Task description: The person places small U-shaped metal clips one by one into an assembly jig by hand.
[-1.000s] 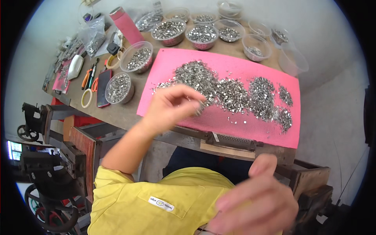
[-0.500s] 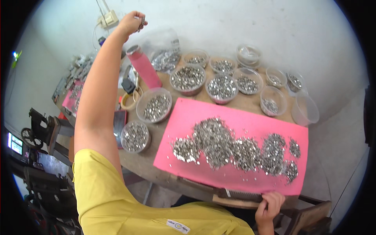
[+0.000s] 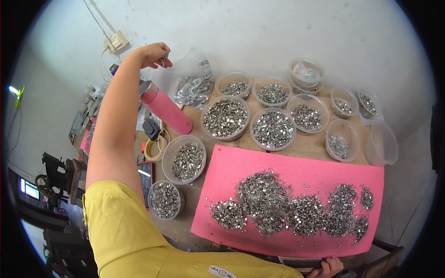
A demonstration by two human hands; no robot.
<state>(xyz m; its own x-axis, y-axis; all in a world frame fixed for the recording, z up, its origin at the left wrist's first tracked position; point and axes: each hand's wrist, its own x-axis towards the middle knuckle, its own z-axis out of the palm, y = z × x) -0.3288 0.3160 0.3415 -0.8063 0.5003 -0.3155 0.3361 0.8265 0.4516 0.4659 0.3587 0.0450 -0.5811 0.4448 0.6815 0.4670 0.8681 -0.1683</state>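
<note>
My left hand [image 3: 156, 55] is raised at the far left, closed around small silvery metal pieces [image 3: 164, 59]. Just right of it stands a clear plastic bag [image 3: 192, 88] holding more silvery metal; below is a pink bottle [image 3: 166, 109]. At the near right, my right hand [image 3: 328, 267] has its fingers curled by the front edge of a pink mat [image 3: 232, 160]. What those fingers grip, if anything, is hidden. Several piles of tiny metal pieces [image 3: 264, 199] spread over the mat, largest toward its left half.
Clear round tubs of metal pieces line the mat's far side, among them a full one [image 3: 225, 117]. Two more, an upper [image 3: 187, 160] and a lower [image 3: 165, 200], sit left of the mat. A tape roll [image 3: 154, 149] and a dark-screened device [image 3: 145, 178] lie by my left arm.
The view has tilted, so the table and my hands sit lower in the picture. My left hand stays raised beside the bag, its fingers now pointing more downward with the metal pieces.
</note>
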